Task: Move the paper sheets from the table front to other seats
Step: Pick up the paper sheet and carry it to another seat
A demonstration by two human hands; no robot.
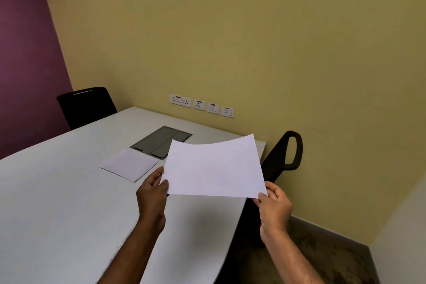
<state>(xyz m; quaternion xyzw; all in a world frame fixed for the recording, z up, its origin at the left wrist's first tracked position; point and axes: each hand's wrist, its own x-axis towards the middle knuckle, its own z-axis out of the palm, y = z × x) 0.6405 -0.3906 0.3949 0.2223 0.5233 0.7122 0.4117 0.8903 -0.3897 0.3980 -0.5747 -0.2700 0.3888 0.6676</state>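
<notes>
A blank white paper sheet (214,168) hangs in the air over the table's right edge, slightly curved along its far side. My left hand (152,189) pinches its near left corner and my right hand (274,205) pinches its near right corner. A second white sheet (129,165) lies flat on the white table (57,191), just left of the held sheet and apart from both hands.
A grey cable hatch (159,140) is set into the table behind the flat sheet. A black chair (87,106) stands at the far left end. Another black chair's armrest (292,150) shows at the right edge. Wall sockets (200,105) line the yellow wall.
</notes>
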